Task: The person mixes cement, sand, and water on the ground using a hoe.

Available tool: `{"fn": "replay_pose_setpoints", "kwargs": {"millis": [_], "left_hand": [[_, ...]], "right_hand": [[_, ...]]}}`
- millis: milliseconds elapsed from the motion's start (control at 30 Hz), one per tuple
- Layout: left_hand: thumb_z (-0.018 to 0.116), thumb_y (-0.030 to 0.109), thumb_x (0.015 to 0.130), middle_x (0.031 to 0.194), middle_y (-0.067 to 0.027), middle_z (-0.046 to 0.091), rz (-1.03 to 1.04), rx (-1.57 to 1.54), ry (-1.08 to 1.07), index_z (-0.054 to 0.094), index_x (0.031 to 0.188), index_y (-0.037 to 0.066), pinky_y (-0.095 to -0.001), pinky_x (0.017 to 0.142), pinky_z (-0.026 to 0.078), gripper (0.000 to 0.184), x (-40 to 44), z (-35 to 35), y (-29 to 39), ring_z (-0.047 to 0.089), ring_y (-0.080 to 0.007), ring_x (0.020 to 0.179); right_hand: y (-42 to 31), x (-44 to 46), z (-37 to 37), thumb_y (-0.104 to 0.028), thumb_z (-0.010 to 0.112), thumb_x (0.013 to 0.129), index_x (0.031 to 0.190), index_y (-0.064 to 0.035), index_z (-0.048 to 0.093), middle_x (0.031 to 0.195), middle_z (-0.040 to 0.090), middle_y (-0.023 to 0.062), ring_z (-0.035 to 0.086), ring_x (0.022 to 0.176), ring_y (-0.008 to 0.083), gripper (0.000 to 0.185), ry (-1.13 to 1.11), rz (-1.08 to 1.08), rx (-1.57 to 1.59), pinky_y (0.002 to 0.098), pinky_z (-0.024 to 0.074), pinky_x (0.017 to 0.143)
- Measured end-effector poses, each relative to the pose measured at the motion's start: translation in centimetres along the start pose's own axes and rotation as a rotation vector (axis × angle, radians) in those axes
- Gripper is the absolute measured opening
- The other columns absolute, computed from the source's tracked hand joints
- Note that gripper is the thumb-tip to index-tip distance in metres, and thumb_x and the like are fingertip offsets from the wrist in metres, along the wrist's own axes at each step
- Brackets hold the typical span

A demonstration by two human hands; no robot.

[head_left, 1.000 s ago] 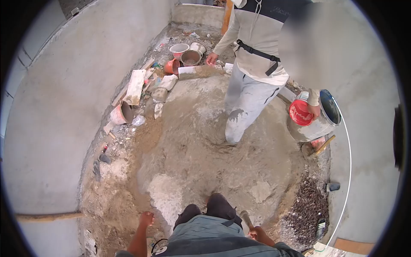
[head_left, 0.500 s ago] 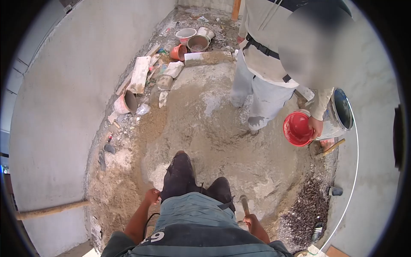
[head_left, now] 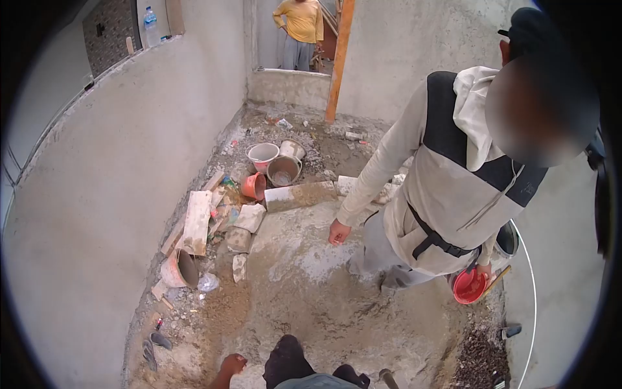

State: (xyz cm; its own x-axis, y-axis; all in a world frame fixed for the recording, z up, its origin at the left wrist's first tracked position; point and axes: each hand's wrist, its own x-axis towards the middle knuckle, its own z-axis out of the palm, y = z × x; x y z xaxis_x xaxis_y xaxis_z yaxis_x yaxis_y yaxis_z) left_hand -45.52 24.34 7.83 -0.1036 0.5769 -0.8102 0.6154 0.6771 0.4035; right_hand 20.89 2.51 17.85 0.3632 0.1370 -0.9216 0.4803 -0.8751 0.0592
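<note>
My left hand [head_left: 233,364] hangs at the bottom of the view, left of my dark-trousered knee [head_left: 287,358]. Its fingers are loosely curled, and nothing shows in them. To the right of my other knee the rounded end of a wooden tool handle [head_left: 388,378] sticks up over the wet mortar floor [head_left: 311,318]. My right hand lies below the frame's edge, so its hold on the handle is hidden. Facing me, a co-worker in a light hooded top [head_left: 414,168] grips a red bucket [head_left: 468,286] at its rim; the co-worker's other hand [head_left: 339,231] hangs free.
Several buckets [head_left: 264,154] stand at the back left, near a concrete block [head_left: 301,196]. Boards [head_left: 196,222], rubble and a tipped bucket [head_left: 179,269] line the left wall. Dark gravel [head_left: 479,360] and a white hose [head_left: 534,292] lie right. Another person [head_left: 301,26] stands beyond the opening.
My view has tilted up, taking my right hand out of frame. The co-worker has straightened up and swung a free hand into view, still holding the red bucket.
</note>
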Motion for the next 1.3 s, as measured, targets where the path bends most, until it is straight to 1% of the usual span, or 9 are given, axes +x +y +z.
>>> {"fn": "replay_pose_setpoints", "kwargs": {"millis": [100,133,167,200,400,533,967,1167,1300], "left_hand": [[0.062,0.023,0.084,0.074,-0.0096,0.072,0.123,-0.032,0.152,0.069,0.091,0.002,-0.0346,0.06,0.054,0.023,2.8,-5.0,2.4,0.067,-0.0203,0.059],[0.061,0.02,0.086,0.073,-0.0091,0.07,0.057,-0.165,0.16,0.068,0.091,0.002,-0.0343,0.052,0.053,0.02,2.1,-6.5,4.3,0.065,-0.019,0.055],[0.06,0.02,0.088,0.075,-0.0079,0.069,-0.007,-0.323,0.173,0.066,0.094,0.003,-0.0328,0.046,0.05,0.019,2.3,-7.4,5.4,0.062,-0.0172,0.052],[0.058,0.024,0.091,0.083,-0.0055,0.068,-0.035,-0.342,0.163,0.063,0.098,0.009,-0.0314,0.046,0.049,0.017,3.8,-8.0,5.1,0.059,-0.0149,0.053],[0.059,0.021,0.09,0.081,-0.0083,0.069,0.025,-0.389,0.122,0.064,0.099,0.007,-0.0327,0.047,0.05,0.017,3.9,-9.3,6.4,0.059,-0.0153,0.054],[0.058,0.021,0.091,0.083,-0.0082,0.069,-0.129,-0.397,0.029,0.063,0.101,0.008,-0.0342,0.048,0.051,0.017,3.5,-7.7,4.9,0.06,-0.0169,0.055],[0.058,0.024,0.094,0.087,-0.007,0.07,-0.261,-0.427,0.065,0.062,0.106,0.011,-0.0369,0.052,0.052,0.019,1.6,-9.0,5.0,0.061,-0.0171,0.058],[0.059,0.024,0.093,0.089,-0.0069,0.069,-0.307,-0.438,0.04,0.061,0.108,0.011,-0.0339,0.049,0.051,0.019,4.2,-12.6,12.2,0.06,-0.0173,0.056],[0.059,0.022,0.093,0.084,-0.007,0.068,-0.255,-0.408,0.038,0.06,0.105,0.01,-0.0329,0.047,0.049,0.017,10.0,-16.7,18.7,0.058,-0.0165,0.053]], "right_hand": [[4.1,-4.4,0.8,-0.036,0.068,0.09,0.085,-0.007,0.075,0.064,0.061,0.01,0.059,0.06,0.02,0.03,-0.061,-0.194,0.006,0.0378,0.0413,0.058],[0.7,-7.4,1.6,-0.014,0.075,0.072,0.072,-0.0022,0.067,0.062,0.063,0.0112,0.062,0.055,0.0225,0.014,0.09,0.024,0.018,0.038,0.0511,0.053],[-1.4,-8.0,1.6,-0.014,0.075,0.072,0.072,-0.0021,0.067,0.062,0.063,0.0112,0.063,0.055,0.0225,0.014,0.116,0.082,0.02,0.0381,0.0511,0.053],[-1.8,-8.5,1.9,-0.014,0.075,0.072,0.072,-0.0021,0.067,0.062,0.063,0.0113,0.063,0.055,0.0226,0.014,0.102,0.094,0.019,0.0381,0.0511,0.053],[-6.0,-9.5,3.1,-0.013,0.075,0.072,0.072,-0.0018,0.066,0.063,0.063,0.0117,0.063,0.056,0.023,0.014,0.044,0.124,0.017,0.0385,0.0513,0.053],[-8.3,-9.1,3.3,-0.013,0.075,0.073,0.072,-0.0015,0.066,0.063,0.063,0.012,0.063,0.056,0.0233,0.015,0.005,0.116,-0.004,0.0388,0.0515,0.053],[-21.3,-1.4,0.4,-0.013,0.075,0.073,0.072,-0.0008,0.065,0.064,0.063,0.0129,0.063,0.057,0.0243,0.015,-0.15,0.07,-0.066,0.0396,0.0519,0.054],[-26.8,10.5,0.1,-0.012,0.074,0.074,0.074,0.0006,0.064,0.066,0.063,0.0145,0.063,0.056,0.0257,0.017,-0.228,0.11,0.102,0.0416,0.052,0.053],[-32.0,9.2,-3.6,-0.011,0.073,0.075,0.077,0.0009,0.064,0.067,0.063,0.0142,0.062,0.055,0.0259,0.015,-0.201,0.121,0.239,0.0413,0.0519,0.052]]}}
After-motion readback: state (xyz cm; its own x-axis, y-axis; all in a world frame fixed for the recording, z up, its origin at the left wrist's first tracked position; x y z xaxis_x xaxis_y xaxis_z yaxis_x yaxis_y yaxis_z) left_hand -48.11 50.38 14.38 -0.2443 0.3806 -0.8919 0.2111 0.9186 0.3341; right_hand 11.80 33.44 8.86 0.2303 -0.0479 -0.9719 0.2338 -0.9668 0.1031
